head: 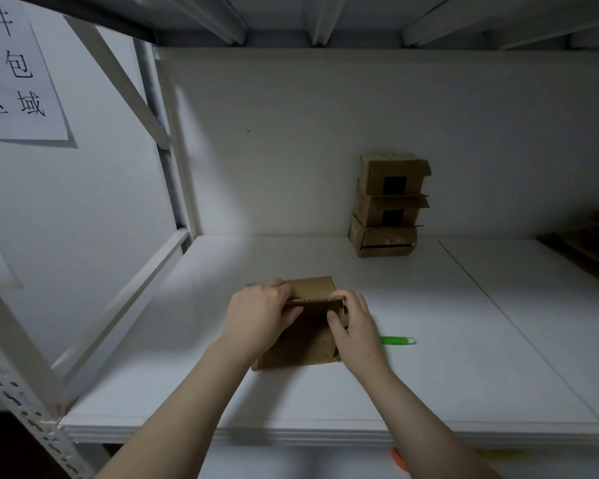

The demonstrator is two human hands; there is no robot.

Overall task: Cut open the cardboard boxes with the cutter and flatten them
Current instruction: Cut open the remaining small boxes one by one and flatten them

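Paper sign (14, 70) with printed characters on the left wall, beside the white rack upright. Left hand (260, 316) grips the left end of the top flap of the cardboard box (305, 345), fingers curled over the edge. The box sits mid-shelf on the white shelf board (464, 375), top open. Right hand (357, 326) grips the box's right top corner, thumb on the near face. Green cutter (396, 340) lies flat on the shelf just right of that hand, not held. Stack of three boxes (388, 205) stands against the back wall, well apart. Flat cardboard (588, 243) at far right edge.
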